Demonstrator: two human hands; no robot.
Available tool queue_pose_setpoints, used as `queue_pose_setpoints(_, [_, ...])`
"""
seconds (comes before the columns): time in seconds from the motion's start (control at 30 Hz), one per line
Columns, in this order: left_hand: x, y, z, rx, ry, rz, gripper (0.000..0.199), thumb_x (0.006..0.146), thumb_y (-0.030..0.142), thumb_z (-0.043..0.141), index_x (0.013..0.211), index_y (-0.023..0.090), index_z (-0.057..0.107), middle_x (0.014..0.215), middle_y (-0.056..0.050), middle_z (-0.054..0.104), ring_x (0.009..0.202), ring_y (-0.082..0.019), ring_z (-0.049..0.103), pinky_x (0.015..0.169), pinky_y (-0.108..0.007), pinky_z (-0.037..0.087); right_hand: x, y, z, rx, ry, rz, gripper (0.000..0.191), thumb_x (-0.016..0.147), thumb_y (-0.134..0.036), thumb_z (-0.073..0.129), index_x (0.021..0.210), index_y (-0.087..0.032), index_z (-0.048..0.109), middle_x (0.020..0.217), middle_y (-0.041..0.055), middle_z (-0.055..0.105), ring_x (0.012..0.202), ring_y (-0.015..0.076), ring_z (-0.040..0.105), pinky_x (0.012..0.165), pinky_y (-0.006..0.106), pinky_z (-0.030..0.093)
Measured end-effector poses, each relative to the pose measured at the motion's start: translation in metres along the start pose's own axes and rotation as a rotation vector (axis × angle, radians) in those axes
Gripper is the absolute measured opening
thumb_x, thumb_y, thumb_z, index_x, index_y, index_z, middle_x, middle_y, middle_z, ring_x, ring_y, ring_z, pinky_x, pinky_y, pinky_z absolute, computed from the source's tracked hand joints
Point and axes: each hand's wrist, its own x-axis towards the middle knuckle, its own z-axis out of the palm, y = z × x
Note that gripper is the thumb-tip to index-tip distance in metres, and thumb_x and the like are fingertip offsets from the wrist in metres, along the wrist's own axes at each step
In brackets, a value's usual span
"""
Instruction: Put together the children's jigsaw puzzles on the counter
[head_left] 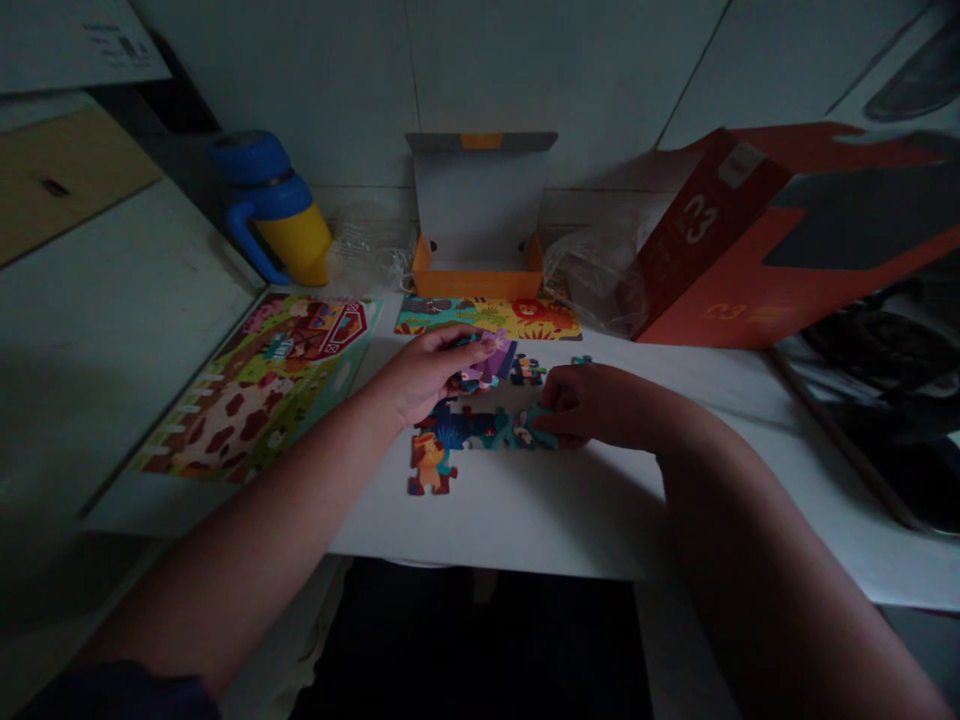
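Several jigsaw puzzle pieces, one mostly purple on top [491,362], are gripped in my left hand [441,362] above the white table. My right hand [581,402] has its fingers curled down on a teal jigsaw puzzle piece [543,424] at the right end of a row of pieces. That row of dark blue and teal pieces [472,426] lies below my left hand. An orange piece with an animal figure [430,462] sits at the row's lower left. Beyond my hands lie a loose multicoloured piece [528,370] and a small teal piece [582,360], partly hidden.
A farm puzzle [247,410] lies at left, and a jungle-animal strip [487,314] lies before an open orange box [478,282]. Clear plastic wrapping [596,275] rests beside it. A blue-yellow bottle [281,220] stands back left; a large red-orange box [750,240] stands right, near a stove [885,400].
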Motion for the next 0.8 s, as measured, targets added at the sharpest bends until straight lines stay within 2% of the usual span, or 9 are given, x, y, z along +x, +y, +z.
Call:
queue_pose_setpoints(0.2, [0.0, 0.0, 0.0, 0.03, -0.019, -0.017, 0.047, 0.067, 0.043, 0.096, 0.107, 0.025, 0.08, 0.107, -0.004, 0.077, 0.079, -0.013, 0.066, 0.065, -0.025, 0.055, -0.008, 0.004, -0.008, 0.125, -0.034, -0.011, 0.022, 0.088, -0.039, 0.075, 0.09, -0.022, 0.06, 0.079, 0.0032, 0.079, 0.07, 0.0198, 0.076, 0.06, 0.027, 0.057])
queue_pose_setpoints(0.33, [-0.001, 0.0, 0.001, 0.028, -0.015, -0.007, 0.048, 0.066, 0.043, 0.096, 0.107, 0.025, 0.08, 0.107, -0.004, 0.076, 0.08, -0.012, 0.065, 0.064, -0.024, 0.054, -0.005, -0.004, 0.007, 0.256, -0.192, -0.062, 0.018, 0.089, -0.036, 0.073, 0.09, -0.022, 0.061, 0.082, 0.0026, 0.08, 0.075, 0.0204, 0.078, 0.064, 0.028, 0.06])
queue_pose_setpoints(0.43, [-0.002, 0.001, 0.003, 0.026, -0.01, -0.007, 0.048, 0.065, 0.043, 0.097, 0.106, 0.024, 0.08, 0.106, -0.005, 0.076, 0.079, -0.013, 0.064, 0.063, -0.024, 0.053, -0.002, -0.01, 0.021, 0.255, -0.255, -0.06, 0.014, 0.09, -0.033, 0.071, 0.092, -0.022, 0.062, 0.08, 0.0029, 0.08, 0.076, 0.0216, 0.079, 0.064, 0.028, 0.061])
queue_pose_setpoints(0.67, [0.0, -0.001, 0.002, 0.035, -0.008, -0.01, 0.045, 0.067, 0.041, 0.095, 0.106, 0.024, 0.079, 0.105, -0.004, 0.077, 0.08, -0.014, 0.066, 0.065, -0.026, 0.052, -0.002, -0.025, 0.029, 0.197, -0.214, 0.006, 0.011, 0.09, -0.027, 0.069, 0.089, -0.023, 0.059, 0.077, 0.0032, 0.079, 0.072, 0.0226, 0.079, 0.061, 0.03, 0.061])
queue_pose_setpoints(0.8, [0.0, -0.001, 0.002, 0.037, -0.003, -0.01, 0.043, 0.067, 0.04, 0.095, 0.104, 0.024, 0.079, 0.106, -0.005, 0.077, 0.079, -0.014, 0.067, 0.064, -0.025, 0.051, -0.002, -0.03, 0.03, 0.195, -0.234, 0.02, 0.012, 0.091, -0.025, 0.068, 0.086, -0.022, 0.058, 0.075, 0.0033, 0.079, 0.068, 0.0218, 0.077, 0.059, 0.03, 0.06])
